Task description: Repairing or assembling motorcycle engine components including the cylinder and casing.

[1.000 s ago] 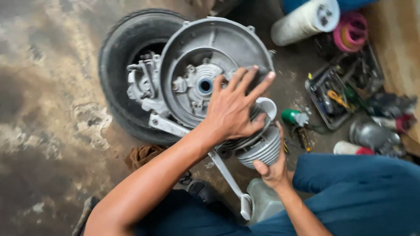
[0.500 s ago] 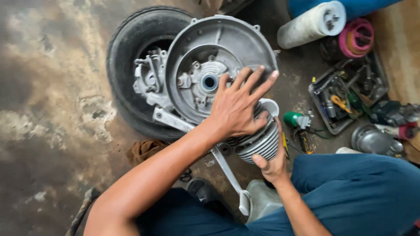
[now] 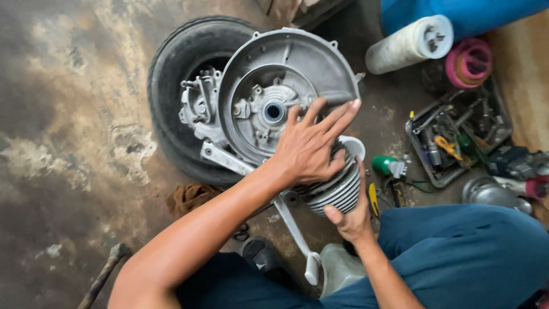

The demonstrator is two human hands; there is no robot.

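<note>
From the head camera, the only view we had, we saw our left hand [image 3: 311, 149] lying flat with fingers spread across the top of the ribbed grey metal engine cylinder [image 3: 337, 186], fingertips reaching onto the rim of the round grey cast-aluminium engine casing [image 3: 286, 86]. Our right hand [image 3: 351, 214] cupped the cylinder from below, thumb up along its finned side, so the cylinder was pressed between the two hands, at the casing's lower right edge and above our blue-trousered knee [image 3: 457, 252]. The casing lay on the worn black rubber tyre [image 3: 177, 74] on the stained concrete floor [image 3: 63, 143], with its central bearing hole [image 3: 273, 111] open and nothing fitted inside the round recess. We judged the work to be partway along: the cylinder looked to be seated against the casing, though our left hand hid the joint, so we could not tell whether it was fully home or fastened. A long grey metal lever [image 3: 294, 240] ran down from under the casing toward us. Off to the right sat a grey plastic tray of mixed hand tools [image 3: 452, 143], a white plastic roll [image 3: 409, 46] and a pink spool [image 3: 469, 62], all untouched and well apart from the hands.
</note>
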